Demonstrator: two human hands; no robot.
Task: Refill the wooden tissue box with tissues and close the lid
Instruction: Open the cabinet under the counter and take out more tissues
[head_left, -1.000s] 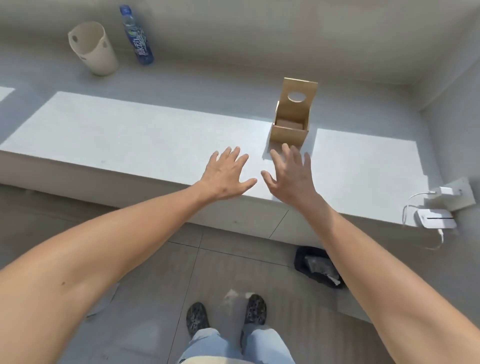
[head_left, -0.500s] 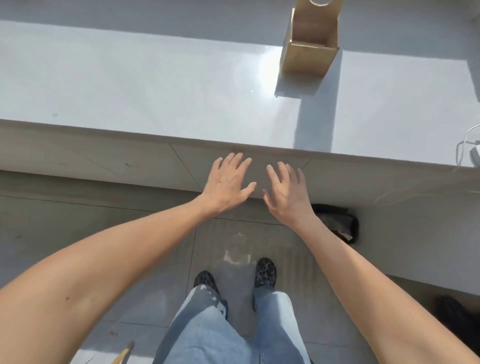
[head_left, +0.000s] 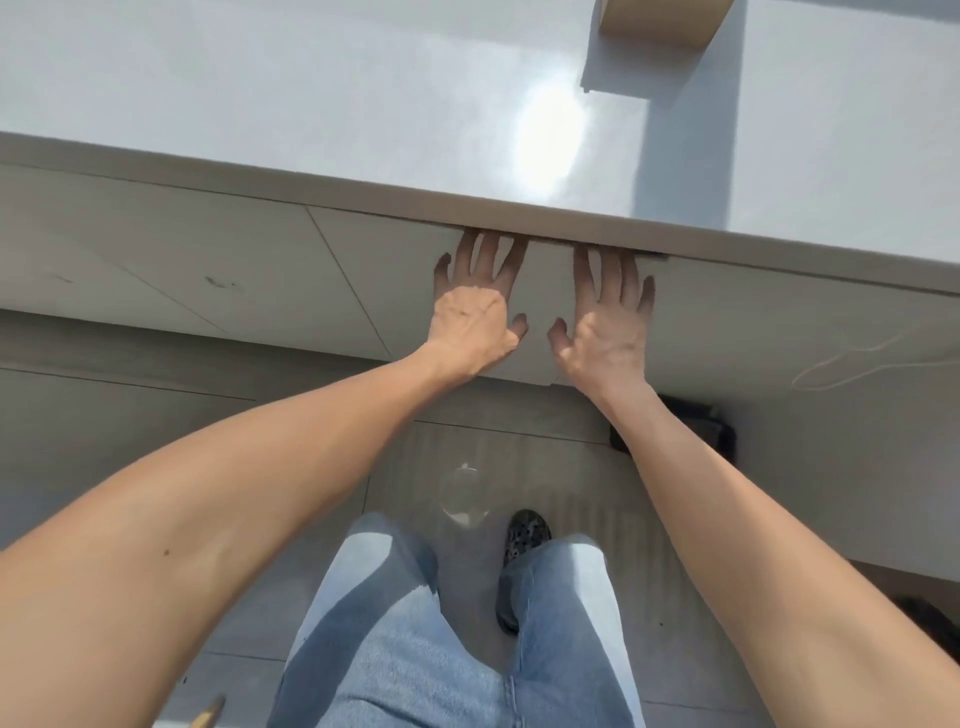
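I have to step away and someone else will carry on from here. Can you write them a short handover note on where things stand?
Left hand: open, empty, fingers spread on the cabinet front, fingertips tucked under the countertop lip.
Right hand: the same, beside the left on that panel.
Wooden tissue box: on the countertop, far right of centre, mostly cut off by the top edge of the view; lid state cannot be seen.
Tissues: none in view.
Done: nothing visible on the box itself.
Left: probably open this panel to look for tissues, load the box, close the lid.
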